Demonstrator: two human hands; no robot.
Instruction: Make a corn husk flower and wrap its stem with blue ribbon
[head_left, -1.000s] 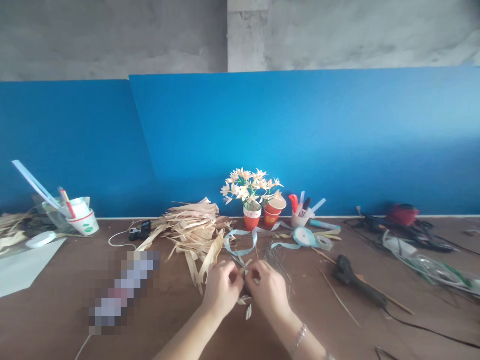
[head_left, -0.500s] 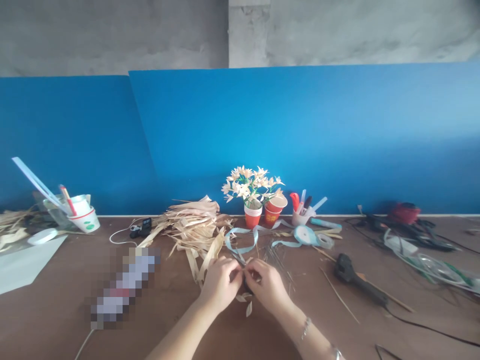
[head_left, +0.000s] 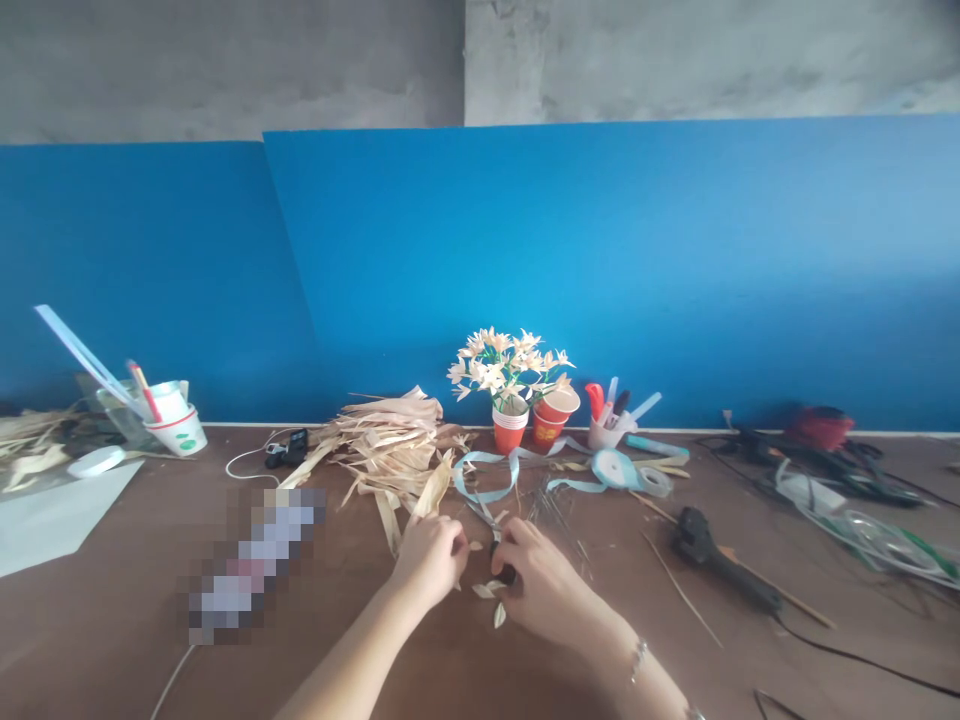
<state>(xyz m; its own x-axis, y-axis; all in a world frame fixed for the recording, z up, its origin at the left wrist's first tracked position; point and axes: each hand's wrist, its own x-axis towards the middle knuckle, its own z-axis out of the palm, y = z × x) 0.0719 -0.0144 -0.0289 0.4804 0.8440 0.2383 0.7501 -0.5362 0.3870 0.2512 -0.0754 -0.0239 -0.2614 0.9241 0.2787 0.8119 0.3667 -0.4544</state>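
My left hand (head_left: 431, 560) is closed, its fingertips curled together; a pale sliver shows below them, but what they pinch is mostly hidden. Across a small gap, my right hand (head_left: 536, 580) has its fingers curled on the black handles of a pair of scissors (head_left: 487, 517), whose blades point away from me on the table. Small petal-shaped pieces of dry husk (head_left: 499, 614) lie between and below my hands. Just beyond my left hand spreads a heap of dried husks (head_left: 394, 440). Thin wires (head_left: 556, 512) are scattered past my right hand.
Pale husk flowers (head_left: 502, 365) stand in red paper cups (head_left: 509, 432) at the back. Beside them are light-blue ribbon (head_left: 613, 468) and a cup of pens (head_left: 602, 434). A black glue gun (head_left: 724, 560) with a cord lies right; a blurred-out object (head_left: 259, 565) lies left.
My hands were together, fingertips meeting over the scissors. They have come apart: the left has drawn to the left, and the right has lowered onto the scissors' handles.
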